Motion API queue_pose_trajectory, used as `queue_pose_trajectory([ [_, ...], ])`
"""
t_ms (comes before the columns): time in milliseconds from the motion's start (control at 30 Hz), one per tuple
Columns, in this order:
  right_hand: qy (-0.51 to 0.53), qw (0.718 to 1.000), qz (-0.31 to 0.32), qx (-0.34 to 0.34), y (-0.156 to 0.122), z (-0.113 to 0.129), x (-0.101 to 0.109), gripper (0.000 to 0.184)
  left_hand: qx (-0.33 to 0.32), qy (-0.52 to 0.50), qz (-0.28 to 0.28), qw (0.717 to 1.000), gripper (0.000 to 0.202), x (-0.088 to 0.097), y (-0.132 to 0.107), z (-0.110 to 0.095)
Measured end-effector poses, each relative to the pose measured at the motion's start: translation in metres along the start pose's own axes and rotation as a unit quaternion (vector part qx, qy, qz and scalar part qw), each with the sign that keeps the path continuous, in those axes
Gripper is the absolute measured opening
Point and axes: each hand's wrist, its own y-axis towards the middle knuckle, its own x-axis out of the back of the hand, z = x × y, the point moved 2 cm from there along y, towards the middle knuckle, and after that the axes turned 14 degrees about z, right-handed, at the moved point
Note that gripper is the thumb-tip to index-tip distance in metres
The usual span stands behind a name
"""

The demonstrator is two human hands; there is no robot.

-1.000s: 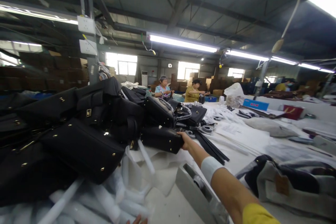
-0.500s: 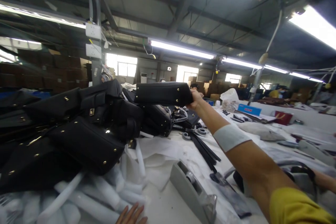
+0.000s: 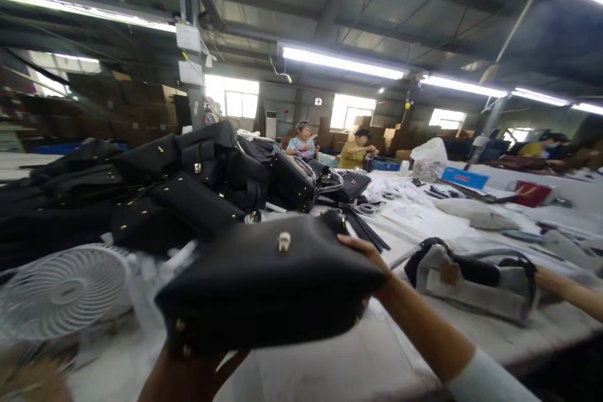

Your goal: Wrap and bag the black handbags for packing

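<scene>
I hold a black leather handbag [image 3: 268,282] close in front of me, above the white table [image 3: 358,358]. It has a small metal clasp on top and gold studs at its lower left corner. My right hand [image 3: 365,257] grips the bag's right end, with fingers curled over the top edge. My left hand [image 3: 188,374] supports the bag from beneath at its left end, and most of its fingers are hidden under the bag. Behind lies a large pile of black handbags [image 3: 155,195].
A white fan [image 3: 63,292] sits low on the left. A grey and black bag [image 3: 471,276] lies at right, with another person's arm [image 3: 570,292] beside it. Two people [image 3: 330,151] work at the table's far end. Black straps [image 3: 367,232] and white paper lie mid-table.
My right hand lifted a black handbag off the pile and brought it close to me. My left hand left the table and came up under the bag. The view turned right.
</scene>
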Motion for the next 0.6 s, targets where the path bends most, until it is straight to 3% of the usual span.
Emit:
queue_pose_trajectory([
  [67,0.027,0.996,0.003,-0.083,-0.035,-0.056,0.007,0.022,0.049,0.049,-0.063,0.996,0.065,0.031,-0.03,0.021],
  [133,0.056,0.987,0.002,-0.15,-0.062,-0.102,0.013,0.028,0.088,0.13,-0.082,0.984,0.077,0.063,-0.052,0.046],
  [200,0.071,0.979,0.008,-0.19,-0.078,-0.135,0.017,0.031,0.096,0.233,-0.082,0.964,0.074,0.085,-0.067,0.064],
  [267,0.06,0.979,0.027,-0.191,-0.08,-0.156,0.018,0.037,0.074,0.319,-0.072,0.942,0.068,0.093,-0.076,0.071],
  [367,0.023,0.986,0.038,-0.158,-0.066,-0.172,0.017,0.045,0.031,0.43,-0.085,0.898,0.064,0.081,-0.074,0.056],
  [433,0.008,0.99,0.026,-0.141,-0.055,-0.177,0.017,0.047,0.053,0.455,-0.138,0.878,0.06,0.066,-0.065,0.036],
  [500,-0.002,0.992,0.016,-0.127,-0.047,-0.179,0.017,0.047,0.062,0.5,-0.151,0.85,0.063,0.045,-0.052,0.011],
  [600,-0.01,0.994,0.009,-0.112,-0.044,-0.181,0.018,0.045,0.0,0.597,-0.182,0.781,0.059,0.006,-0.037,-0.024],
])
